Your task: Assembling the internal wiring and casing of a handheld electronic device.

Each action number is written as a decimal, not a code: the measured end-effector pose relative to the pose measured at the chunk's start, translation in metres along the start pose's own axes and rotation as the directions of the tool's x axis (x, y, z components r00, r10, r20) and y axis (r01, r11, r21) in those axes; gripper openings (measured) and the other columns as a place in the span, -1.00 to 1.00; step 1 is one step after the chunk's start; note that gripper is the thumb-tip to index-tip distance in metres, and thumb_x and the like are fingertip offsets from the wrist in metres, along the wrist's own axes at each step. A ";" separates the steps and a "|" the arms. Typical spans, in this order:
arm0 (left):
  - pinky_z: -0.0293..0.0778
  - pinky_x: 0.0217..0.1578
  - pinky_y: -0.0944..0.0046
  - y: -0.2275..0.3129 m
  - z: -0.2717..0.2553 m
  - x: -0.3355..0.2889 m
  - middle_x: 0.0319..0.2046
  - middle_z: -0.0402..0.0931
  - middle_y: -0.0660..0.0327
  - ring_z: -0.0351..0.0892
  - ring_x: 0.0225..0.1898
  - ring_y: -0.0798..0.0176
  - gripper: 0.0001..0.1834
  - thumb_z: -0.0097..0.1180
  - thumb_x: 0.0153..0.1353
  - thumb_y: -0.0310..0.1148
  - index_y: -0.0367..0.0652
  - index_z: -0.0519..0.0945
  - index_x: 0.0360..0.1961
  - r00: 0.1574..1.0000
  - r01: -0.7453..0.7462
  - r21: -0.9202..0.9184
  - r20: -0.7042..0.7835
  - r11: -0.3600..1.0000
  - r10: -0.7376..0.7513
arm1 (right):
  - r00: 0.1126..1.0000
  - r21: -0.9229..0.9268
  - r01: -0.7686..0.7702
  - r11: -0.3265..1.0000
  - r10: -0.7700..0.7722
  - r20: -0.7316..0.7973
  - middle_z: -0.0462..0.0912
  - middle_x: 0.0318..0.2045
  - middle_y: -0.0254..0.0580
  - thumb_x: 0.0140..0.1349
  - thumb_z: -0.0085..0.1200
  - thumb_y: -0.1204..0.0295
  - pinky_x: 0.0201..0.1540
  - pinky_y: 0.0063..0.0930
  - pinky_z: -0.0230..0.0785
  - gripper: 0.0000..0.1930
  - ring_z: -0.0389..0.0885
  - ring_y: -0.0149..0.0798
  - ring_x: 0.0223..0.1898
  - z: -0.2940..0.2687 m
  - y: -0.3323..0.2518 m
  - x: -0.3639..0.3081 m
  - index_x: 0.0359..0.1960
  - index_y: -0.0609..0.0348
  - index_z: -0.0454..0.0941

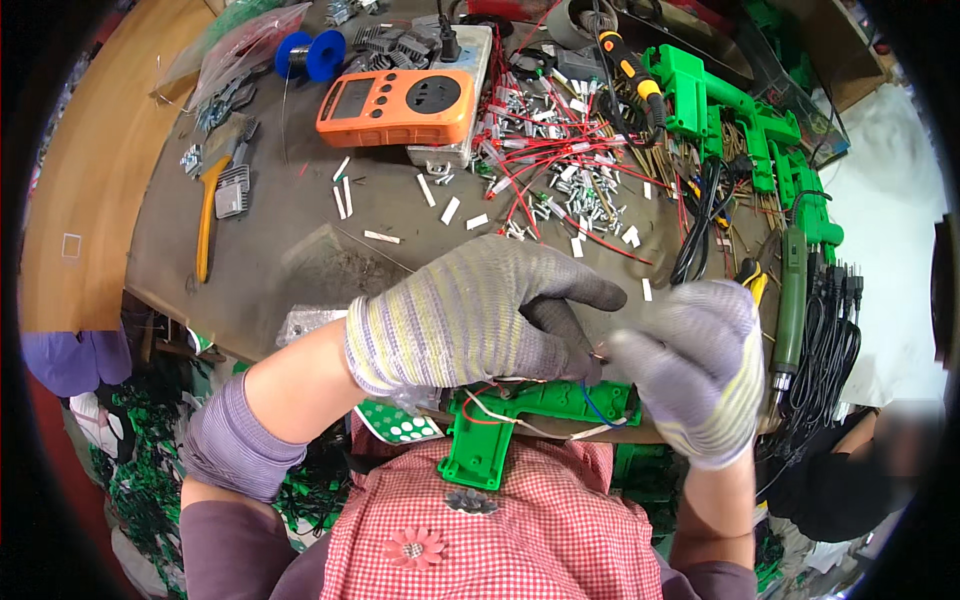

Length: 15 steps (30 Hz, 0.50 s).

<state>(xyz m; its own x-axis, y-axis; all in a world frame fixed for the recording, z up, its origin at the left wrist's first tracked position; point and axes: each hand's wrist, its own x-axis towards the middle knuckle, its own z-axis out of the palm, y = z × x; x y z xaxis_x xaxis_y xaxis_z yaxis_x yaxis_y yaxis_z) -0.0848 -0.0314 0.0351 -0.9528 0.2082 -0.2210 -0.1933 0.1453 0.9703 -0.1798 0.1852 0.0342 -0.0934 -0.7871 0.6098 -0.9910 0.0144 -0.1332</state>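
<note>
Your left hand (465,315) has its forefinger extended, your right hand (700,365) curls inward — what either pinches can't be told. The green shell (475,452) lies below, by the table's (245,300) edge. Keep the blue wire (597,407) slack — tugging could dislodge it.

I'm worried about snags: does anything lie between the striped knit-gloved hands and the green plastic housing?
Yes, wires: a thin red wire and a white wire cross the left part of the green plastic housing, a thin blue wire its right end. Nothing else visible lies between.
</note>
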 end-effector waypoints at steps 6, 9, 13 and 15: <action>0.56 -0.21 0.29 -0.001 0.010 0.003 -0.36 0.64 0.14 0.64 -0.34 0.30 -0.38 0.24 -0.03 -0.43 -0.14 0.56 0.18 0.992 -0.116 0.302 -0.012 0.946 0.125 | 0.901 0.089 0.274 0.958 -0.288 0.324 0.56 -0.47 -0.34 -0.10 0.24 0.29 -0.38 -0.27 0.44 -0.83 0.56 -0.24 -0.45 -0.012 0.013 0.028 -0.41 -0.07 0.64; 0.56 -0.20 0.20 0.001 0.014 -0.002 -0.35 0.63 0.06 0.66 -0.35 0.14 -0.35 0.23 -0.02 -0.44 -0.12 0.52 0.21 0.980 -0.160 0.383 -0.045 0.910 0.192 | 0.830 0.219 -0.351 0.910 0.195 0.522 0.61 -0.47 -0.14 0.05 0.18 0.40 -0.46 -0.22 0.46 -0.88 0.61 -0.03 -0.46 -0.005 0.005 0.020 -0.40 0.16 0.59; 0.57 -0.18 0.12 -0.002 0.018 -0.005 -0.35 0.65 0.06 0.68 -0.33 0.04 -0.27 0.27 -0.06 -0.44 -0.13 0.47 0.26 0.969 -0.177 0.457 -0.072 0.872 0.235 | 0.471 0.270 -0.819 0.506 0.324 0.820 0.62 -0.46 -0.09 0.12 0.17 0.50 -0.42 -0.27 0.50 -0.88 0.62 -0.05 -0.48 -0.019 0.003 0.030 -0.32 0.27 0.58; 0.57 -0.17 0.12 -0.005 0.017 -0.006 -0.36 0.66 0.06 0.69 -0.32 0.04 -0.25 0.29 -0.08 -0.44 -0.14 0.47 0.26 0.959 -0.176 0.461 -0.119 0.870 0.257 | 0.520 0.287 -0.806 0.517 0.387 0.761 0.62 -0.45 -0.11 0.13 0.16 0.50 -0.42 -0.27 0.49 -0.87 0.62 -0.05 -0.48 -0.025 0.003 0.026 -0.29 0.27 0.59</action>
<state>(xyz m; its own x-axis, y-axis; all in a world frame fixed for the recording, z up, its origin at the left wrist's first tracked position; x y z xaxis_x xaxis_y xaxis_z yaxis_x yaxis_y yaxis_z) -0.0738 -0.0167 0.0304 -0.9913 0.1223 0.0489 0.1074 0.5360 0.8373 -0.1879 0.1806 0.0694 -0.3592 -0.8731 -0.3297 -0.4097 0.4649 -0.7848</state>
